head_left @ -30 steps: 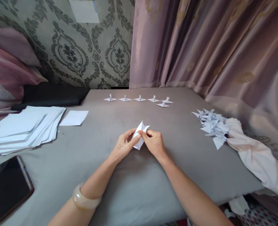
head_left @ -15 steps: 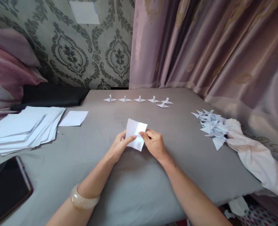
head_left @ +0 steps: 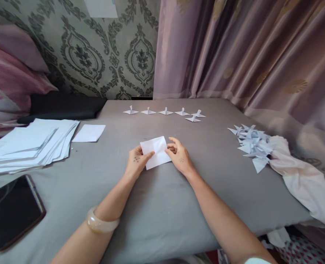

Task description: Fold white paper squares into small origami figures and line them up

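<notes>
A small white sheet of paper (head_left: 157, 146) with faint creases is held up off the table between my two hands. My left hand (head_left: 137, 161) pinches its left edge, thumb on the face toward me and fingers behind. At the right edge, my right hand (head_left: 178, 156) grips it between thumb and curled fingers, its index finger lifted a little. Beyond the hands, several folded paper cranes (head_left: 166, 111) stand in a row near the far edge of the table.
A heap of folded paper cranes (head_left: 254, 143) lies at the right beside a pale cloth (head_left: 296, 168). On the left are a stack of white paper (head_left: 22, 146), a single square sheet (head_left: 89, 133) and a phone (head_left: 15, 211). A folded black cloth (head_left: 66, 106) lies behind them.
The paper has turned from a slant to lie wider across my hands. My right hand's index finger has lifted from the sheet. The view has tipped slightly downward.
</notes>
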{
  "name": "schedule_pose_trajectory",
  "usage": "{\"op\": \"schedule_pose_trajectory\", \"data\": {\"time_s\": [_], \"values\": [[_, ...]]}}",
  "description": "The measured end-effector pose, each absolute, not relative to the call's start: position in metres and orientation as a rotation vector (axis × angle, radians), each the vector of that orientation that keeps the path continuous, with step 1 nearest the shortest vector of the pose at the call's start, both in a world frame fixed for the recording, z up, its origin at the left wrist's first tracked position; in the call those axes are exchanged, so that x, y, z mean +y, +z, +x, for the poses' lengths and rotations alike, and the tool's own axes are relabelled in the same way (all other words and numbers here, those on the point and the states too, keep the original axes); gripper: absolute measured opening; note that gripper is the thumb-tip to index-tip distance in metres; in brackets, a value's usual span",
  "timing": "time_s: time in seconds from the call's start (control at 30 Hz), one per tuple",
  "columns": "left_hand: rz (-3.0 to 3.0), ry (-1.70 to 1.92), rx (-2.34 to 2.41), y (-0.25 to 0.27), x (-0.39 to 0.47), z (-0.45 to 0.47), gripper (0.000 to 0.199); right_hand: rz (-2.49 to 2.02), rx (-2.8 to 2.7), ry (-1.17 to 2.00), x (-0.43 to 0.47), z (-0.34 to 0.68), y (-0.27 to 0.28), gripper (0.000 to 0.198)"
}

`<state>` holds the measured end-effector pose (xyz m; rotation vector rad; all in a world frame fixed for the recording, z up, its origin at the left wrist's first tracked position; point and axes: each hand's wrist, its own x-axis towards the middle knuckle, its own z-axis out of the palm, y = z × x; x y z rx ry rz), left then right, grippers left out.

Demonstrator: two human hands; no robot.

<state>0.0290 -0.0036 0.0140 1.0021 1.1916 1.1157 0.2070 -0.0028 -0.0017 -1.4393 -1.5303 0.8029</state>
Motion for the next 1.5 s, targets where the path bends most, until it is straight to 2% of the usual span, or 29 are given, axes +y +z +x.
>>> {"op": "schedule_pose_trajectory", "data": {"time_s": [0.17, 0.3, 0.43, 0.57, 0.67, 0.9, 1.13, 1.5], "values": [[1.223, 1.178, 1.355, 0.006, -0.001, 0.028, 0.04, -1.308, -2.004, 0.418, -0.021, 0.202, 0.009, 0.039], [1.334, 1.182, 1.553, -0.001, 0.003, 0.02, 0.044, -1.367, -2.288, 0.32, -0.034, 0.198, 0.012, 0.04], [1.73, 1.146, 1.733, 0.0, 0.001, 0.0, 0.056, -1.413, -2.279, 0.318, -0.037, 0.199, 0.01, 0.04], [2.351, 1.002, 1.592, 0.013, -0.014, -0.01, 0.028, -1.414, -2.242, 0.361, -0.034, 0.203, 0.007, 0.036], [2.588, 0.78, 1.346, 0.02, -0.025, -0.005, 0.028, -1.408, -2.222, 0.406, -0.031, 0.204, 0.007, 0.033], [2.653, 0.521, 1.132, 0.017, -0.021, 0.002, 0.048, -1.379, -2.158, 0.443, -0.029, 0.209, 0.005, 0.029], [2.689, 0.508, 1.156, 0.019, -0.014, 0.005, 0.03, -1.341, -2.189, 0.396, -0.033, 0.212, 0.006, 0.025], [2.437, 0.634, 1.415, 0.015, 0.002, 0.021, 0.019, -1.42, -2.007, 0.47, -0.023, 0.212, -0.002, 0.017]]}}
